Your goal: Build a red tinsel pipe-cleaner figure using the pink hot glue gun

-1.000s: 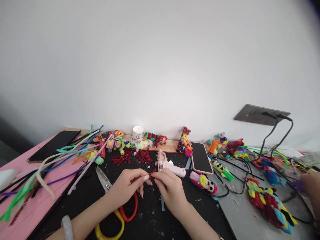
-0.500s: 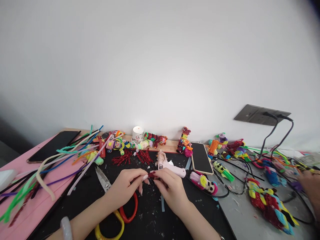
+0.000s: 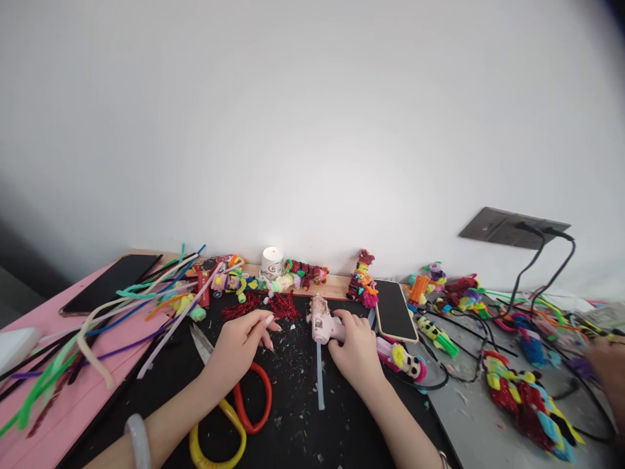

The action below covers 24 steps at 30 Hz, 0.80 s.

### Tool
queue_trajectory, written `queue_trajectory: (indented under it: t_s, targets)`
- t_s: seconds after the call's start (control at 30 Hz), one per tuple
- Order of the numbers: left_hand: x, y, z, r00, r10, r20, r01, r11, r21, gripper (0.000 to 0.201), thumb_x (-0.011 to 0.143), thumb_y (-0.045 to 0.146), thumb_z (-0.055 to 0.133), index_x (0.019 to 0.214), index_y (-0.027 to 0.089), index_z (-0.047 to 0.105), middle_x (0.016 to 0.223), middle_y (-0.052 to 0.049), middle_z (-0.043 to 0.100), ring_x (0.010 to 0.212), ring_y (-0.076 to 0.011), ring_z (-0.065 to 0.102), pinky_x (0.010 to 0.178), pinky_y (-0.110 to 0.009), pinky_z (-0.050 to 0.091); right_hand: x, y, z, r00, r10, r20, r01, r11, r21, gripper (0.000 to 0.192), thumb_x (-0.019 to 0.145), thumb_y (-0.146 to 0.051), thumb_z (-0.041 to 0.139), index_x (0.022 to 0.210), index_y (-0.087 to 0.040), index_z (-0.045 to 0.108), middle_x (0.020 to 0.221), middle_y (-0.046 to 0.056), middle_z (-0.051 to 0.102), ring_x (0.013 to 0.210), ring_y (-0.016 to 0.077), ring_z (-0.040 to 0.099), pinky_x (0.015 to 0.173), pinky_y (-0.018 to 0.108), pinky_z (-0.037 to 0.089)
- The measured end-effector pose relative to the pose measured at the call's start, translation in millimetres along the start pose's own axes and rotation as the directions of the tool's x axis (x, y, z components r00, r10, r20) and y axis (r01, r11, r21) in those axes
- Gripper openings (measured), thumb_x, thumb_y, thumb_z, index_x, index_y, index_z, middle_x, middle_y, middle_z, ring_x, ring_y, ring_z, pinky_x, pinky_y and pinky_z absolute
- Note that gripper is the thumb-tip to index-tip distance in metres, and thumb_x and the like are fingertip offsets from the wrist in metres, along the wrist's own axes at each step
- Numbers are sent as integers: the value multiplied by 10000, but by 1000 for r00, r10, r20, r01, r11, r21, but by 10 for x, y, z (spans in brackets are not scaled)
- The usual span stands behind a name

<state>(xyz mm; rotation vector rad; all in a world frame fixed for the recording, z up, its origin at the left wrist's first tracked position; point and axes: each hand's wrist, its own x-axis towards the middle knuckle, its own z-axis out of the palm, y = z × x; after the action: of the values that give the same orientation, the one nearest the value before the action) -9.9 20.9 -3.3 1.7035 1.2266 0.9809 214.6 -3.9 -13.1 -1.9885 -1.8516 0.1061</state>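
Right hand [image 3: 360, 348]: wraps around the handle of the pink glue gun [image 3: 321, 331], fingers curled in.
Left hand [image 3: 241, 339]: half curled, held apart from the gun; cannot tell whether anything small sits between the fingertips.
Glue gun: just left of the right hand, mid-worktop; long axis from wearer to wall, nozzle towards the wall, handle out to the right, bluish glue stick [image 3: 320, 381] jutting back towards the wearer.
Worktop [image 3: 297, 430]: black in the middle and scattered with scraps, pink at left, grey at right.
Room: plain pale wall [image 3: 312, 130] behind, with a dark socket panel [image 3: 488, 226].
Counts: two red tinsel bundles [image 3: 286, 306], one pair of scissors [image 3: 268, 397], one white cup [image 3: 272, 262], two plugs in the panel; fuzzy figures [image 3: 362, 280] too overlapped to count.
Right edge: another person's hand [image 3: 609, 365], partly cut off.
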Motion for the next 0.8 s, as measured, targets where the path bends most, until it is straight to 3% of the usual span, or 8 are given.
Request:
queue_trajectory:
  t_s: [0.33,0.5,0.8]
  targets:
    - [-23,26,-17,1000,26,-15,-25,998,55,279,886,375,407,764,173,556,616,0,602,565,-158,595,611,-274,469,16,9,19,993,-58,-100,84,957,278,338,712,-154,552,1047,-170,586,954,74,616,893,239,555,790,329,422]
    - [-41,-22,-6,999,42,23,-44,997,56,273,894,394,393,773,185,519,650,1,582,573,-155,589,607,-275,476,0,-12,36,993,-45,-106,80,932,355,321,704,-135,558,1019,-183,594,946,63,622,858,215,577,758,303,440]
    - [-15,-36,-25,999,48,-5,-47,990,134,253,894,398,367,765,205,469,580,22,545,547,-160,570,576,-269,469,4,-38,26,988,13,-154,57,894,445,280,685,-130,551,949,-183,628,878,44,645,791,189,591,718,279,451]
